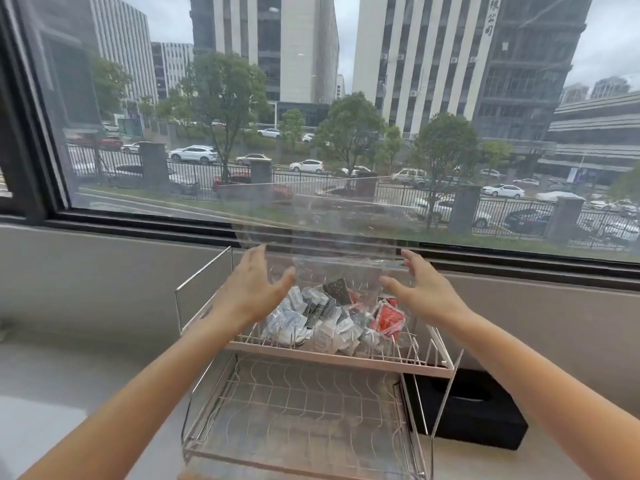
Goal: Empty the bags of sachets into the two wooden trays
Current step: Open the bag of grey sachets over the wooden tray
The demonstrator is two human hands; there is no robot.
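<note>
**Open hands flank a clear bag above the upper rack tier**

Fingers (254, 261) of the left hand (254, 292) are spread and extended, gripping nothing; the right hand (424, 292) mirrors it, palm turned inward, fingers loose. Between them, at the centre of the frame, a transparent plastic bag (346, 237) stands upright, its long axis running left to right and its flat edge uppermost against the window (311, 98). Whether the fingertips touch the bag I cannot tell.

Below the bag, a heap of small sachets (325, 323) lies in the upper tier (346, 360) of a two-tier pale wire rack; most are white and grey, a few are red (388, 320), one is dark with dots (337, 291). Their print is too small to read, and the pile is too jumbled to count. The lower tier (298, 410) shows only its wire grid. One black box (474, 414) sits just right of the rack on the grey sill (69, 375). Chinese characters run down a building at the upper right, too small to be sure of.
</note>
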